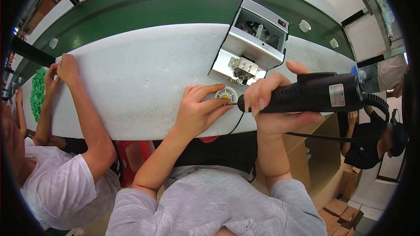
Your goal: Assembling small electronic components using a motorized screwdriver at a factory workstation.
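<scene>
My right hand (275, 100) is wrapped round a black electric screwdriver (315, 94), held level with its cord trailing off to the right. Its thin bit points left and reaches a small round white plastic part (227, 91) with a yellow centre. The fingers of my left hand (199, 107) pinch that part at the table's front, steadying it against the bit tip. Whether a screw sits at the tip is too small to tell. Just beyond both hands stands a silver metal screw feeder (251, 39) with an open top.
A green conveyor belt (175, 2) runs behind the white worktable (144, 78), carrying a few white parts (305, 26). To the left, a co-worker's hands (63, 70) work near a green pile (38, 94). Cardboard boxes (339, 212) lie at lower right, and another person (372, 140) is beyond.
</scene>
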A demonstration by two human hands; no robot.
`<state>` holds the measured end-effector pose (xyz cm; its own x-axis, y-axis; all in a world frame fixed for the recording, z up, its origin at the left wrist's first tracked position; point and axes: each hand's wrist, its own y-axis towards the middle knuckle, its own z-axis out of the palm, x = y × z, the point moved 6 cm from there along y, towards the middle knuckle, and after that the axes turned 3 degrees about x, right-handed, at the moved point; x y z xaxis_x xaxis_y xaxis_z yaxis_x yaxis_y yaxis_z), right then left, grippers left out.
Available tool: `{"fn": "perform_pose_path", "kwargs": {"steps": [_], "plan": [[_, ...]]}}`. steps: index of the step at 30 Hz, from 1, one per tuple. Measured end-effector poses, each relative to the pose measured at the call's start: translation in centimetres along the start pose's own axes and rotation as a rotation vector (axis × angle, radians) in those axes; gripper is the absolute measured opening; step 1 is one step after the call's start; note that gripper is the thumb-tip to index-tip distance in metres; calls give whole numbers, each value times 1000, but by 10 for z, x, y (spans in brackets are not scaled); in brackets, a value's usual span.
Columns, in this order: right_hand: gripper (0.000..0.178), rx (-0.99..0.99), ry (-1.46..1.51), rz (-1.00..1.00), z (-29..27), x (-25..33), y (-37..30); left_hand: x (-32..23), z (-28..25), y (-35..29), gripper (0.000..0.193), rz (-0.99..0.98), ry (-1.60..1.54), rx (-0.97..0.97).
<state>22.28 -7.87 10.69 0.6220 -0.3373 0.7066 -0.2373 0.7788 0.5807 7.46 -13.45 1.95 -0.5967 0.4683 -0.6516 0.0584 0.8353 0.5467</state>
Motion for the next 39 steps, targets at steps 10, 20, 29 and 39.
{"fn": "perform_pose_path", "kwargs": {"steps": [10,20,29,39], "plan": [[109,39,65,-82,0,4,-3,1,-1,0,21,2,-38,-19],[113,-67,0,-83,-16,1,0,4,1,3,57,-113,-39,11],[111,-116,-103,30,-30,-13,-2,5,3,2,44,-111,-50,59],[111,-98,-69,43,-29,-17,-2,6,5,-1,35,-81,-61,55]]}}
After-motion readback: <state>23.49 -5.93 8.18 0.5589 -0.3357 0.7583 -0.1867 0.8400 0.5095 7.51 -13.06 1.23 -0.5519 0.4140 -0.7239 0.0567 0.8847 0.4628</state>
